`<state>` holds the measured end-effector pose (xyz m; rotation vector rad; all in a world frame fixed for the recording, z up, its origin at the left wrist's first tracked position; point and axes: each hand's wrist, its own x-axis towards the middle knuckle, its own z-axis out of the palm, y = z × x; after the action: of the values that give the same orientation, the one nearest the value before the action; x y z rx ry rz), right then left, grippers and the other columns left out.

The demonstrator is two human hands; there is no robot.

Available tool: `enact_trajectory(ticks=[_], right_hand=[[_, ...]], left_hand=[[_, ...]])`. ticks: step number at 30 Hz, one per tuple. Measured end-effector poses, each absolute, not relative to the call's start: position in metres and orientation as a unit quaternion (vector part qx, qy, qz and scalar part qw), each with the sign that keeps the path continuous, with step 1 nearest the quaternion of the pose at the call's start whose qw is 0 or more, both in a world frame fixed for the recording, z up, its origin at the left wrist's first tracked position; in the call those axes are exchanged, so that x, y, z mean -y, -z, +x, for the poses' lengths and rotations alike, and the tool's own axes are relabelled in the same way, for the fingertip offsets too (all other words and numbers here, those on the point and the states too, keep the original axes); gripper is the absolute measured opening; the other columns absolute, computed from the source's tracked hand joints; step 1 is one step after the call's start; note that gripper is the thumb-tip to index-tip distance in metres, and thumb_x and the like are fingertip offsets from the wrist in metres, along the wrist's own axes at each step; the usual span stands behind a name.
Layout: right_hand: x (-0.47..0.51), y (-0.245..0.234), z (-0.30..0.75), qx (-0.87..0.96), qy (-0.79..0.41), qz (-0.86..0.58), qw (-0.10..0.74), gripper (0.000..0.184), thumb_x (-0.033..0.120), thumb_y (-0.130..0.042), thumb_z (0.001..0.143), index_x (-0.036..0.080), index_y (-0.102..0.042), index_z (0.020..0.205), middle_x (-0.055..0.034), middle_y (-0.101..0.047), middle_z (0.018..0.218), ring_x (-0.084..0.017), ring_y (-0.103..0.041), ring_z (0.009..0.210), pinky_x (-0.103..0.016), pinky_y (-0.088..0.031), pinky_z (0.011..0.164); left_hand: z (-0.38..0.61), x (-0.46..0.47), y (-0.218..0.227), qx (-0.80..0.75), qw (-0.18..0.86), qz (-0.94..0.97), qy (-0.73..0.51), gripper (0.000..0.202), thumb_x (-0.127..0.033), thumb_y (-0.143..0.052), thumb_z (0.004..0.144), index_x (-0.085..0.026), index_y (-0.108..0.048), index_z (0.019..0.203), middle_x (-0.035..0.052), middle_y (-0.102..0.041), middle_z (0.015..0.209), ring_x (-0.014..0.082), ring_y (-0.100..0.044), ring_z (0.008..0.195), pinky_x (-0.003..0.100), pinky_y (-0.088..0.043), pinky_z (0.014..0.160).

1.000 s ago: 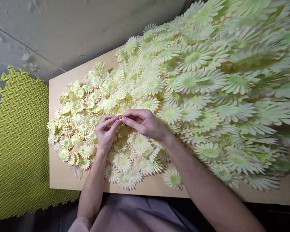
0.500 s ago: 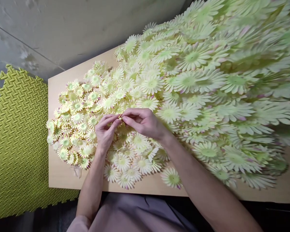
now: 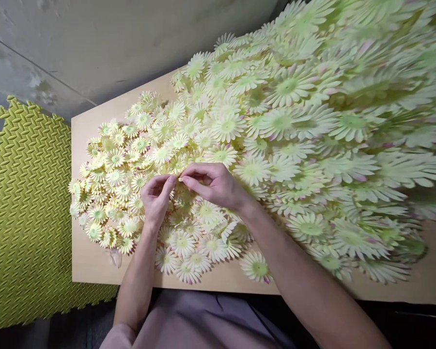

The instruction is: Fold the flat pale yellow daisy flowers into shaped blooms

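So off the tabletop's (image 3: pixel 94 269) left end there's a yellow-green foam mat (image 3: pixel 32 218), and on that end sits a heap of smaller flower heads (image 3: pixel 115 177) with a clear scrap (image 3: pixel 115 258) by its near side. Next along, above the tabletop's near half, the left hand (image 3: pixel 156 196) has thumb and finger brought together, though I can't tell if they're gripping anything. Just beside it, the right hand (image 3: pixel 212 184) is pinching a tiny pale piece (image 3: pixel 180 179) between thumb and fingertip, so I'd call that one mid-job. Bigger flower heads (image 3: pixel 281 121) cover most of the tabletop's middle and right. Honestly can't tell which heads are finished; if the big ones are the leftovers, there's loads to go, but that's just my read.
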<state>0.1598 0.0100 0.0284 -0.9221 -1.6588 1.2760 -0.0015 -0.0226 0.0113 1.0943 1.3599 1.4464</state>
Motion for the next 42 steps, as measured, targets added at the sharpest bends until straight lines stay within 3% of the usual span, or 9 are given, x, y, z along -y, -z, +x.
enact_trajectory(ticks=[5,11,14,23,26,30,32,35,42], right_hand=[[-0.009,-0.030,0.160,0.638,-0.534,-0.368,0.415,0.010,0.023,-0.061,0.085,0.017,-0.065,0.079,-0.0027,-0.063,0.071,-0.014,-0.058,0.064,-0.028,-0.048,0.057],[-0.010,-0.026,0.162,0.569,-0.585,-0.346,0.464,0.007,0.025,-0.063,0.082,0.018,-0.064,0.081,-0.0022,-0.064,0.071,-0.015,-0.061,0.064,-0.028,-0.052,0.059],[-0.013,-0.022,0.163,0.545,-0.581,-0.343,0.498,0.008,0.025,-0.063,0.081,0.018,-0.066,0.079,-0.0003,-0.059,0.066,-0.012,-0.053,0.057,-0.025,-0.045,0.051],[-0.025,-0.012,0.175,0.394,-0.535,-0.370,0.649,0.024,0.040,-0.055,0.081,0.023,-0.054,0.064,0.0008,-0.045,0.057,-0.013,-0.045,0.051,-0.027,-0.038,0.044],[-0.022,-0.013,0.173,0.443,-0.525,-0.381,0.619,0.017,0.030,-0.059,0.081,0.022,-0.060,0.066,0.0007,-0.052,0.059,-0.013,-0.050,0.051,-0.026,-0.039,0.044],[-0.015,-0.016,0.164,0.556,-0.532,-0.378,0.515,0.010,0.024,-0.064,0.083,0.019,-0.067,0.074,-0.0005,-0.061,0.064,-0.012,-0.056,0.054,-0.026,-0.044,0.047],[-0.012,-0.019,0.160,0.589,-0.531,-0.367,0.486,0.009,0.024,-0.065,0.084,0.018,-0.068,0.078,-0.0007,-0.062,0.066,-0.012,-0.056,0.056,-0.026,-0.046,0.049],[-0.009,-0.023,0.157,0.612,-0.539,-0.342,0.467,0.009,0.023,-0.064,0.086,0.018,-0.068,0.080,-0.0016,-0.064,0.072,-0.012,-0.057,0.062,-0.027,-0.047,0.054],[-0.009,-0.030,0.159,0.617,-0.568,-0.313,0.446,0.014,0.025,-0.061,0.089,0.018,-0.068,0.079,-0.0024,-0.064,0.073,-0.014,-0.059,0.067,-0.029,-0.049,0.059]], left_hand=[[-0.002,0.022,-0.010,-0.548,0.413,0.434,-0.584,0.019,-0.037,-0.075,0.079,-0.018,-0.071,0.081,-0.0006,-0.066,0.073,0.0058,-0.058,0.065,0.017,-0.047,0.062],[-0.002,0.020,-0.007,-0.526,0.493,0.345,-0.601,0.031,-0.045,-0.077,0.075,-0.019,-0.063,0.081,-0.0073,-0.050,0.057,0.0019,-0.038,0.043,0.015,-0.028,0.039],[-0.003,0.019,-0.006,-0.514,0.520,0.297,-0.614,0.036,-0.049,-0.078,0.073,-0.020,-0.059,0.082,-0.0099,-0.044,0.053,0.0013,-0.031,0.037,0.015,-0.024,0.035],[-0.015,0.013,-0.011,-0.464,0.522,0.245,-0.673,0.033,-0.041,-0.074,0.074,-0.020,-0.049,0.078,-0.0010,-0.068,0.077,0.0099,-0.064,0.063,0.021,-0.050,0.057],[-0.014,0.015,-0.014,-0.445,0.546,0.288,-0.649,0.033,-0.043,-0.068,0.078,-0.021,-0.043,0.075,0.0035,-0.071,0.077,0.0146,-0.067,0.068,0.025,-0.050,0.060],[-0.007,0.021,-0.014,-0.474,0.483,0.370,-0.636,0.041,-0.033,-0.077,0.075,-0.021,-0.038,0.069,-0.0087,-0.048,0.052,0.0058,-0.047,0.046,0.020,-0.039,0.050],[-0.004,0.022,-0.013,-0.484,0.462,0.398,-0.628,0.032,-0.032,-0.079,0.075,-0.022,-0.048,0.079,-0.0106,-0.044,0.051,0.0043,-0.041,0.044,0.019,-0.035,0.048],[-0.004,0.023,-0.014,-0.514,0.433,0.457,-0.582,0.022,-0.034,-0.076,0.079,-0.024,-0.063,0.093,-0.0047,-0.060,0.065,0.0065,-0.052,0.054,0.020,-0.040,0.052],[-0.008,0.021,-0.011,-0.549,0.381,0.503,-0.548,0.015,-0.037,-0.075,0.079,-0.022,-0.075,0.082,0.0009,-0.072,0.077,0.0118,-0.065,0.071,0.026,-0.052,0.067]])
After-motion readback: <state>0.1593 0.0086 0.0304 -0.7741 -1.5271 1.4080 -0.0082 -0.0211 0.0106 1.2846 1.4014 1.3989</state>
